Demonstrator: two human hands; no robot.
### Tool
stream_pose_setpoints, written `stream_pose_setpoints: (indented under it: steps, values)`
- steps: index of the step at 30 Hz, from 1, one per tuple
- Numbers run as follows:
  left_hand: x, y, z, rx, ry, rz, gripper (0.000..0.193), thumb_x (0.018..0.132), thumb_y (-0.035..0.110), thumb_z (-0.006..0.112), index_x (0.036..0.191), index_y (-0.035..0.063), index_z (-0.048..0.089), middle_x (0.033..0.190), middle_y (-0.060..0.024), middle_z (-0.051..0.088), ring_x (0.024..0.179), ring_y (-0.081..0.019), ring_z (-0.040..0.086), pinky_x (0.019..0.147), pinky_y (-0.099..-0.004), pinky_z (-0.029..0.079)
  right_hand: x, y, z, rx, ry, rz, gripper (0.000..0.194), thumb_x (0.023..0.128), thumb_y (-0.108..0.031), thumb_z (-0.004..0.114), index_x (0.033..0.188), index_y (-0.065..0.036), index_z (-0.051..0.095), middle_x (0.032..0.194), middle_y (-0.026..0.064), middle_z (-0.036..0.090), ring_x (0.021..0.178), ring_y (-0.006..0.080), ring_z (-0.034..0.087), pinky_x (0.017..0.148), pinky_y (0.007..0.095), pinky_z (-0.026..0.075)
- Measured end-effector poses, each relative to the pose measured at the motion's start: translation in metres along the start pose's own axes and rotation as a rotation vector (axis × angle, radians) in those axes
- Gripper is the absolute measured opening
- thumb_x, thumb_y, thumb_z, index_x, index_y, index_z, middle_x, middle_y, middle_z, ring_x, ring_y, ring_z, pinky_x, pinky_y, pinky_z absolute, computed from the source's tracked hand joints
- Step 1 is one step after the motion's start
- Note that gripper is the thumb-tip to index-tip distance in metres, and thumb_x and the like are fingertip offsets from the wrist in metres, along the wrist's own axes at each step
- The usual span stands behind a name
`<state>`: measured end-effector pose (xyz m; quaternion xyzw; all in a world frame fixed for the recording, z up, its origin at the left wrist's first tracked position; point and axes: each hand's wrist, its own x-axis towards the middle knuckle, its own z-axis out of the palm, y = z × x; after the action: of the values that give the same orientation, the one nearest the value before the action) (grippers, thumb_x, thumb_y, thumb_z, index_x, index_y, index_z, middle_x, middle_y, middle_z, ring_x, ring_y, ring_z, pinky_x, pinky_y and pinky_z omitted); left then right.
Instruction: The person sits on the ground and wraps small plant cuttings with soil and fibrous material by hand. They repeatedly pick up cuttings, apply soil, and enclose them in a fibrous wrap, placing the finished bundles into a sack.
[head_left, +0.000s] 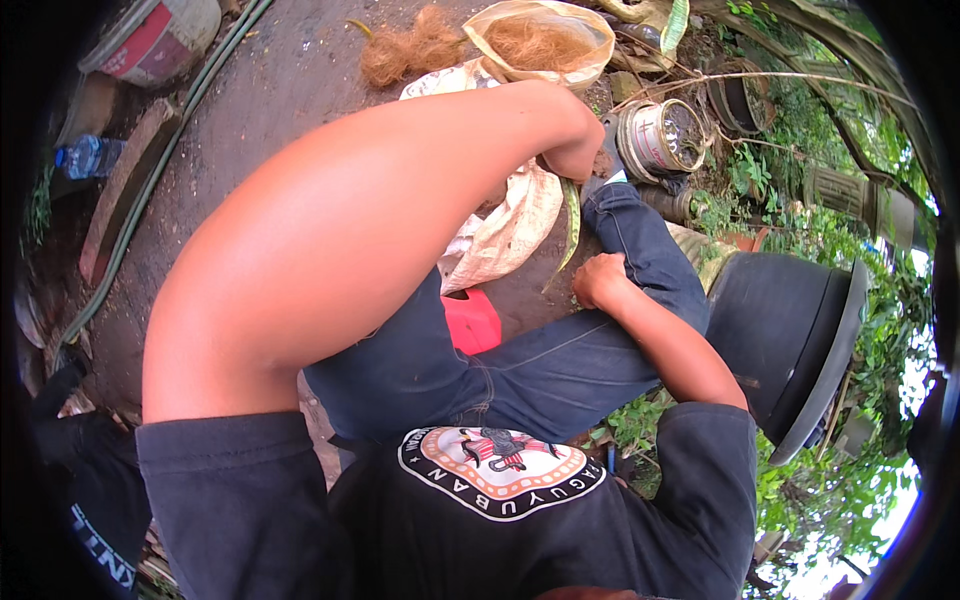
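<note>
My left hand (576, 154), at the end of a forearm reaching across the view, is bent downward beside my shoe; its fingers are mostly hidden. Some brown crumbly material shows by it. Just below hangs a long mottled green leaf (571, 229); whether I hold it cannot be told. My right hand (600, 279) is curled against the lower leg of my jeans (652, 247), its fingertips out of sight. Between my legs lie a whitish woven sack (517, 236) and a red plastic object (474, 322). Beyond my left forearm stands an open sack (480, 45) of brown fibre (536, 43).
Loose fibre (409, 49) lies on the dirt ground. A paint bucket (660, 139) and a large black pot (784, 349) stand at right among plants. At left are a hose (142, 184), a wooden plank (127, 191), a water bottle (88, 156), a tub (154, 41) and a person in black (101, 487).
</note>
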<state>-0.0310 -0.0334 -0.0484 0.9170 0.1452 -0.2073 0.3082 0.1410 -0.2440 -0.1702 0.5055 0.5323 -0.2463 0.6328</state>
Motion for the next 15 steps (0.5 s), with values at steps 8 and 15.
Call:
stream_pose_setpoints:
  steps: [8,15]
  values:
    - [0.01,0.0,0.008,-0.131,-0.002,0.021,0.063,0.098,0.05,0.055,0.099,-0.0109,0.069,0.091,-0.0233,0.073,0.084,-0.0383,0.072,0.082,-0.0471,0.055,-0.037,0.007,-0.027,0.076,0.137,-0.075,0.048,0.097,-0.026,0.052,0.14,-0.005,0.059,0.134,0.0201,0.064,0.132,0.0363,0.056,0.118,0.0641,0.022]
    - [0.018,0.006,0.009,-0.159,0.143,0.088,0.063,0.095,0.049,0.054,0.089,-0.0124,0.068,0.08,-0.0277,0.069,0.075,-0.0389,0.07,0.075,-0.048,0.053,-0.103,0.059,-0.049,0.64,0.824,-0.105,0.037,0.094,-0.03,0.06,0.115,-0.002,0.071,0.107,0.0202,0.074,0.098,0.0385,0.072,0.101,0.0502,0.047]
